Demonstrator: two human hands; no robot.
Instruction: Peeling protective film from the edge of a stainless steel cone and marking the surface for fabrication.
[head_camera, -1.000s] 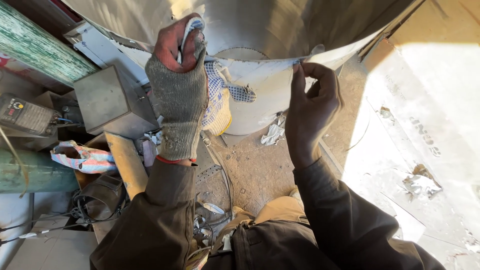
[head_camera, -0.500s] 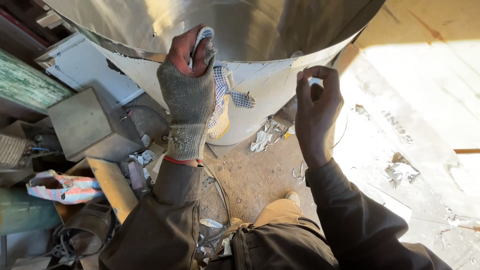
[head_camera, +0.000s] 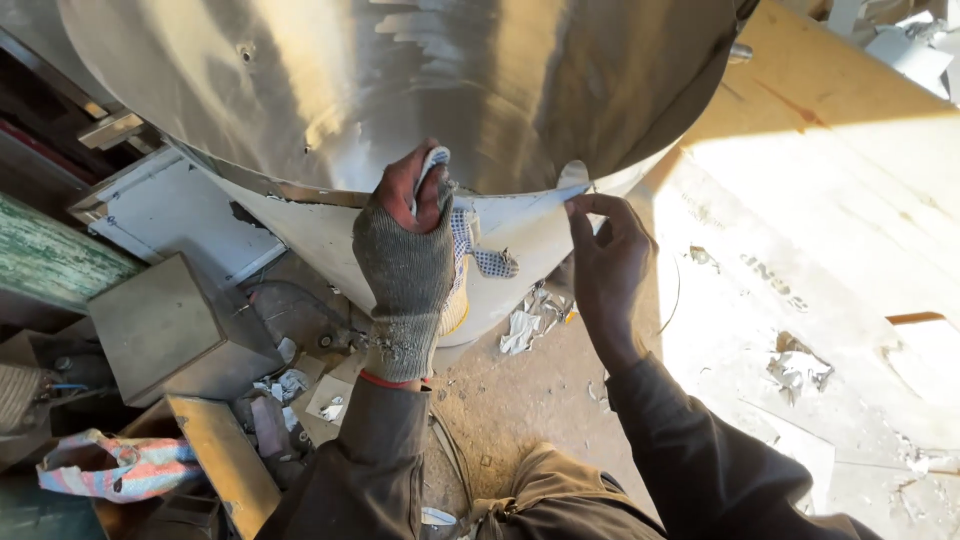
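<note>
Against the steel tank (head_camera: 420, 90), the gloved left hand (head_camera: 405, 265) stays clenched on a rag (head_camera: 470, 245); the bare right hand (head_camera: 605, 265), having shifted along since 1 second ago, now pinches the film edge (head_camera: 572, 180), so peeling looks underway

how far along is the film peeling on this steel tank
Done: the upper steel tank shows bare, shiny metal. In hand: the gloved left hand grips peeled film, and the bare right hand pinches the white film's lifted edge. Left: a white band still covers the tank's lower part; torn scraps lie on the floor.
</note>
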